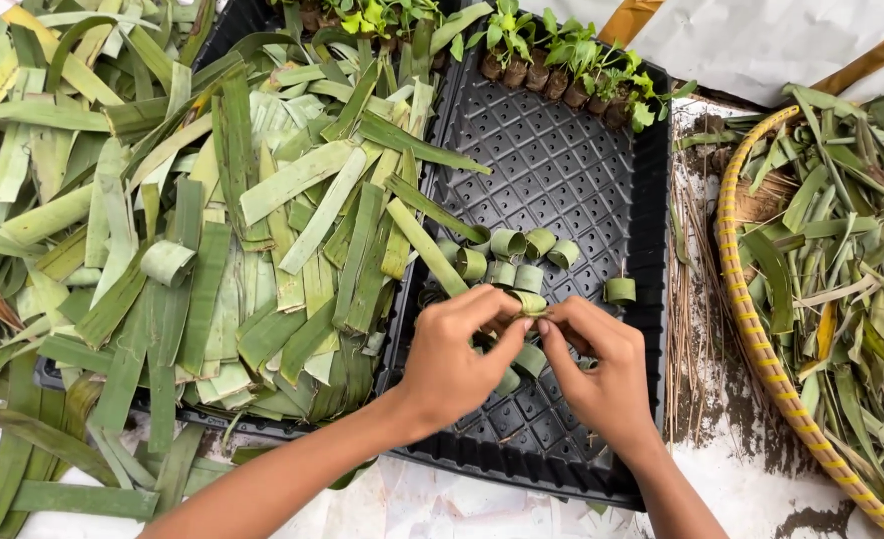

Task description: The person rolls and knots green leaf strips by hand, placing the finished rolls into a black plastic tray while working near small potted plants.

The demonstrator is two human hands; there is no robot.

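Leaf ring [530, 302] seemingly pinched between both hands' [457, 359] [602, 374] fingertips.

Both bare forearms reach in from the bottom edge and meet at the middle. The left hand [452, 364] and right hand [602, 374] face each other, fingertips pinched together, thumbs nearly touching.

No packages, labels, signs or screens in view, only leaves and trays
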